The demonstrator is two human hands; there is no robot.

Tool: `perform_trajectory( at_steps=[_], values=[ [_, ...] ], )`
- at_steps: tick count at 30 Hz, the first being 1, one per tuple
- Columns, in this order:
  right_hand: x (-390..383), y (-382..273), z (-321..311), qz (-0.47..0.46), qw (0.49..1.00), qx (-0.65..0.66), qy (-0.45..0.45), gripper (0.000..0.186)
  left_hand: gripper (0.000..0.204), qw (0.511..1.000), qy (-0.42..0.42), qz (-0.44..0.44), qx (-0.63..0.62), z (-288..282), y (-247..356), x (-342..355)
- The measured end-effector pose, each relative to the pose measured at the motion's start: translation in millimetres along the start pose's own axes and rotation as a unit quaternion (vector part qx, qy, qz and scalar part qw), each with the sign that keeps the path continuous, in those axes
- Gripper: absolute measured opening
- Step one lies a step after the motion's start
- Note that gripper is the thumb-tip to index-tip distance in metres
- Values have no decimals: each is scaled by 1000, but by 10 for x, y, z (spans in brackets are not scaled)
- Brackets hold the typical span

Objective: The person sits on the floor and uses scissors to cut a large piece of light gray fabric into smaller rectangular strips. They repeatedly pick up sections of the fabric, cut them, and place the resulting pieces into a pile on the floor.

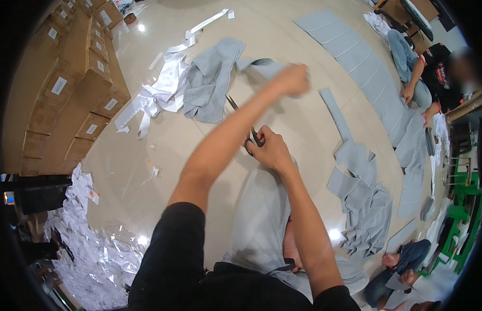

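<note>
My right hand is closed around black-handled scissors, whose blades point up-left, partly behind my left forearm. My left hand, slightly blurred, reaches across above it, fingers curled at the end of a grey fabric strip. A folded grey fabric pile lies left of that strip, beside white satin-like fabric with long narrow tails. My legs in grey fabric are below my hands.
Cardboard boxes are stacked at left above white scraps. A long ribbed grey sheet curves rightward, near cut grey pieces. Two people sit at right and lower right, near green frames.
</note>
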State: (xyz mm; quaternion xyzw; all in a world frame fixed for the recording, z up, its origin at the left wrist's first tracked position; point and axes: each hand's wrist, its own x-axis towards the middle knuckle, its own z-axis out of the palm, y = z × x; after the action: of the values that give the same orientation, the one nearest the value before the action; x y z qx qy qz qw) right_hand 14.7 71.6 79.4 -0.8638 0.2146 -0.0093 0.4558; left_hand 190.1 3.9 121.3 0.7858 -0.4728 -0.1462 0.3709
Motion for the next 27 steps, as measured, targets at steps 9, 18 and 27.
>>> perform_trajectory(
  at_steps=[9,18,27],
  values=[
    [-62,228,-29,-25,992,59,105,33,39,934,-192,198,-226,-18,1064,-1206],
    [-36,-87,-25,116,987,75,76,49,20,947,134,23,290,-190,-1830,-2317],
    [-45,-49,-46,96,988,100,74,50,26,944,53,-81,314,-412,-2105,-1963]
  ],
)
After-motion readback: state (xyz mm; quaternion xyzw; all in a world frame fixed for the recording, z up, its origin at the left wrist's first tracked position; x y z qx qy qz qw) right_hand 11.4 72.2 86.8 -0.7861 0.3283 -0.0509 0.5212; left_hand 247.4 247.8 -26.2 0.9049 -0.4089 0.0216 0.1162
